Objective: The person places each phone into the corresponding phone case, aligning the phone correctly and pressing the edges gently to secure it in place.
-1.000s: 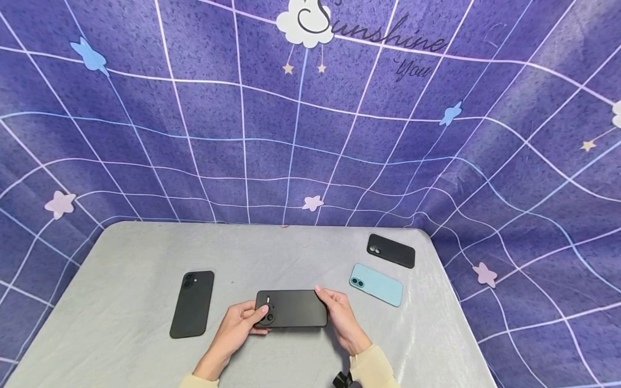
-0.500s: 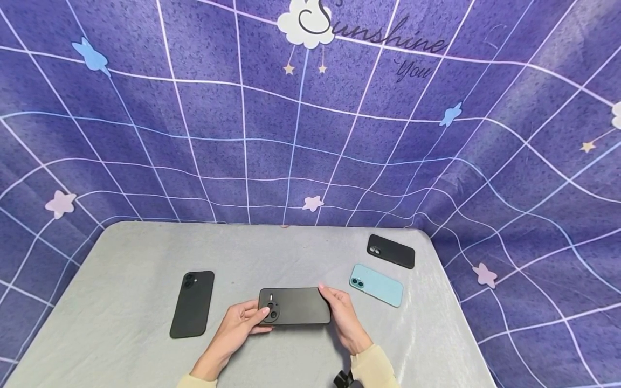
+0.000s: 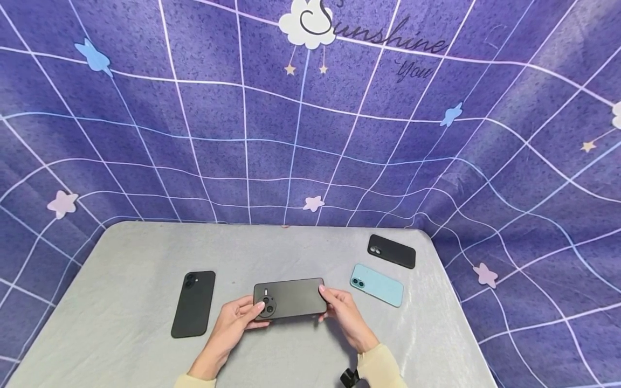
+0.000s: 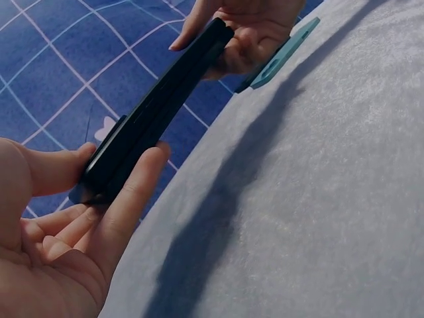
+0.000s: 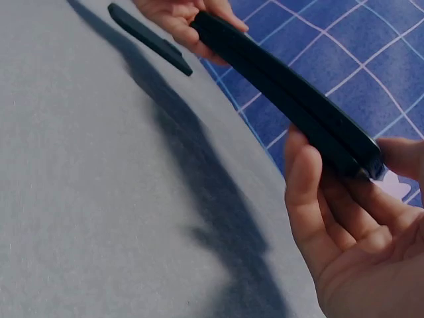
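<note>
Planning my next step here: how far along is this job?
Apparently done: the held phone is off the table. In hand: the left hand and right hand grip its ends. Probably remaining: the teal phone and black case, lying apart, untouched. The other black phone's status is unclear.

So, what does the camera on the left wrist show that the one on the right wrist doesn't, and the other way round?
Only the left wrist view shows the teal phone, seen near the right hand.

Only the right wrist view shows the separate dark phone, lying near the left hand.

Both show the two hands gripping the held phone at opposite ends, the pale tabletop and the grid-patterned backdrop.
</note>
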Motion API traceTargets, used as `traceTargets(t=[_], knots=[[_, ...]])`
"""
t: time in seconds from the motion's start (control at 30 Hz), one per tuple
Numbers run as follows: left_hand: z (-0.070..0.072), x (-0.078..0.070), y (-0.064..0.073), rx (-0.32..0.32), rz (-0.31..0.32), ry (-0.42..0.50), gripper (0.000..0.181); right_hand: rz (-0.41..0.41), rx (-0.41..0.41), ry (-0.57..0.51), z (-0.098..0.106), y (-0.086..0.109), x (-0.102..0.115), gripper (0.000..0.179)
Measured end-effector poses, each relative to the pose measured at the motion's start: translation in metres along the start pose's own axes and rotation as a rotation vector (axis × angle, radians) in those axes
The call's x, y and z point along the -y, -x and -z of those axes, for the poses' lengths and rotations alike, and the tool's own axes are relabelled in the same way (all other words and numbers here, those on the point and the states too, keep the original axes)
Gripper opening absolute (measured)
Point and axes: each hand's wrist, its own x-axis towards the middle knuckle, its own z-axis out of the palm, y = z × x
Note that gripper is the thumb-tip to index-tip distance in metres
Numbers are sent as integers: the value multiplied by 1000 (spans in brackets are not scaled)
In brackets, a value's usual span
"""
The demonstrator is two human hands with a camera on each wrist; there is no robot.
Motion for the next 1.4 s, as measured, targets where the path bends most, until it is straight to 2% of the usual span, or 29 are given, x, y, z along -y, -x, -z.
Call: traceTargets(t=[0.13, 0.4, 0.7, 1.4], knots=[[1, 0, 0, 2, 3, 12, 54, 5, 50, 30, 4, 0, 0, 46], [0, -3, 0, -24, 47, 15, 59, 35, 74, 33, 5, 0, 0, 43], [2, -4, -3, -47, 65, 27, 58, 29, 73, -5, 4, 0, 0, 40], [5, -5, -1, -13, 56, 2, 57, 17, 56, -29, 3, 0, -3, 41]])
